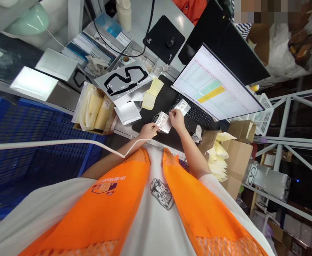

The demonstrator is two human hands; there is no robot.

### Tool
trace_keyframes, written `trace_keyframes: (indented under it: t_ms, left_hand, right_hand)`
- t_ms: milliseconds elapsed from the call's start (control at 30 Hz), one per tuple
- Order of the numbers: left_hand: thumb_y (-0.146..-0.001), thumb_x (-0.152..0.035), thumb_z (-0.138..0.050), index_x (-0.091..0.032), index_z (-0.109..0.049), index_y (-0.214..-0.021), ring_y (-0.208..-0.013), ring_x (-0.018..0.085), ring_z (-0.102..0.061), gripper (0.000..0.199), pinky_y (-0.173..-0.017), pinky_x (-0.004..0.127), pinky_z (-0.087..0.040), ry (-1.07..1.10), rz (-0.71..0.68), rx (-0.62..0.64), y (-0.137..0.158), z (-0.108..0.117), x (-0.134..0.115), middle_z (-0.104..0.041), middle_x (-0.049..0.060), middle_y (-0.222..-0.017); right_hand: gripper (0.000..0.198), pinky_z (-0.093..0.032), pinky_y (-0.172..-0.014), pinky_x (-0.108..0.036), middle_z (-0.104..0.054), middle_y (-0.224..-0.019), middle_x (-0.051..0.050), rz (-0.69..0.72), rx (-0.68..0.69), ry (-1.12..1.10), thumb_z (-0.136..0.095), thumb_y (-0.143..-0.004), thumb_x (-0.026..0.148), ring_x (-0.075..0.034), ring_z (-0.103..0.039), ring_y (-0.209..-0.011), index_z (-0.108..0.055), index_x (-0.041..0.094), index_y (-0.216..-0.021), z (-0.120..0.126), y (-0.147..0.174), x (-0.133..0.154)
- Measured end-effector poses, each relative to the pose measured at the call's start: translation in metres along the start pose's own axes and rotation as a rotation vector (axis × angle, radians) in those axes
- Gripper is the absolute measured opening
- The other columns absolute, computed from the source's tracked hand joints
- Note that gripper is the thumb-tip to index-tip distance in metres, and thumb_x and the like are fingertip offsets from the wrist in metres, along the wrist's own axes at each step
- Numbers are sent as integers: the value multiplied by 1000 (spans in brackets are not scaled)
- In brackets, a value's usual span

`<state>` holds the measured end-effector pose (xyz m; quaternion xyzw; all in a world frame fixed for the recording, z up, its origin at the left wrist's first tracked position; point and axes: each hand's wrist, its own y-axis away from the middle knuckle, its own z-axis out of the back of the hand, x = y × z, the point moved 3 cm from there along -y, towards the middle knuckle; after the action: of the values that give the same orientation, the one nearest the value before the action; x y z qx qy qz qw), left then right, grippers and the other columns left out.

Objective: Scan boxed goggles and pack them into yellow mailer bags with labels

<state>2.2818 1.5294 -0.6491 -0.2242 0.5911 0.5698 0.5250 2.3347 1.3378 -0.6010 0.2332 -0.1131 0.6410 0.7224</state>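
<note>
Though the left hand pinches the labelled packet lying between them, what the right hand grips is unclear

Between left hand and right hand, a packet. Beyond, keyboard before monitor. To left, carton, then crate; to right, another carton.

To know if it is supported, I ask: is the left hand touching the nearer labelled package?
Touching. The head view shows the left hand pinching the left edge of the nearer labelled package, with no visible gap.
</note>
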Motion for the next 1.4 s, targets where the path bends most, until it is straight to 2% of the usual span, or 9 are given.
trace_keyframes:
  t_ms: [67, 133, 267, 467, 733, 933, 1033, 1200, 1400]
  left_hand:
    - [-87, -30, -58, -16, -78, -82, -76, 20, -67, 25, -71, 28, -46, -4, 13, 7, -1, 0, 1, -79, 6, -85]
    - [-87, -31, -58, -16, -77, -81, -74, 20, -65, 25, -68, 28, -44, -49, 2, -13, -1, 1, 1, -77, 6, -82]
    - [-87, -31, -57, -15, -75, -80, -76, 20, -64, 25, -68, 28, -42, -142, -43, -33, -3, 3, 2, -76, 8, -83]
    - [-89, -31, -54, -14, -76, -84, -79, 21, -66, 28, -71, 30, -42, -221, -50, -3, -5, 8, 2, -77, 10, -89]
    - [-91, -31, -54, -14, -80, -91, -85, 24, -69, 31, -72, 30, -45, -439, -69, 46, -3, 14, -8, -79, 14, -93]
    - [-93, -38, -52, -15, -78, -73, -77, 24, -69, 40, -71, 31, -47, -470, -35, 76, 0, 34, 1, -76, 13, -79]
    - [-94, -39, -52, -15, -79, -85, -78, 22, -69, 36, -73, 29, -48, -354, -20, 17, -2, 44, 4, -77, 10, -82]
    - [-91, -37, -58, -17, -66, -141, -85, 20, -66, 55, -83, 28, -48, -359, -335, 35, -17, 39, -6, -74, 5, -93]
    - [-97, -44, -54, -23, -69, -140, -91, 22, -64, 50, -82, 28, -45, -620, -556, 256, -32, 34, -7, -69, 7, -97]
  right_hand:
    - [54, -39, -117, -49, -54, -149, -23, 229, -16, 82, -47, -100, 44, -31, -48, -141, -54, 10, -142, -6, 15, 2]
    - [81, -25, -124, -61, -31, -166, -24, 386, 100, 190, -50, -97, 60, -36, -27, -156, -36, 10, -159, -19, 27, 1]
    - [109, -6, -122, -74, -15, -171, -27, 458, 202, 366, -53, -89, 76, -43, -10, -160, -19, 5, -165, -36, 35, -3]
    - [90, 1, -125, -71, -19, -171, -23, 556, 196, 435, -44, -100, 65, -39, -11, -161, -22, 7, -166, -40, 41, 4]
    - [71, -18, -129, -57, -20, -171, -23, 465, 165, 445, -41, -106, 42, -35, -14, -162, -30, 1, -163, -60, 67, 18]
    - [56, -19, -127, -62, -29, -170, -15, 522, 135, 365, -49, -104, 29, -33, -18, -161, -44, 19, -159, -61, 63, 4]
    - [44, -20, -127, -59, -45, -162, -11, 603, 126, 273, -49, -105, 29, -29, -29, -158, -59, 26, -148, -62, 61, -7]
    - [34, -26, -125, -54, -62, -148, -10, 599, 79, 49, -47, -106, 33, -25, -41, -152, -74, 25, -124, -64, 57, -14]
    - [42, -22, -122, -69, -37, -165, -19, 297, -18, -42, -65, -96, 46, -36, -23, -159, -65, 17, -127, -60, 57, -12]
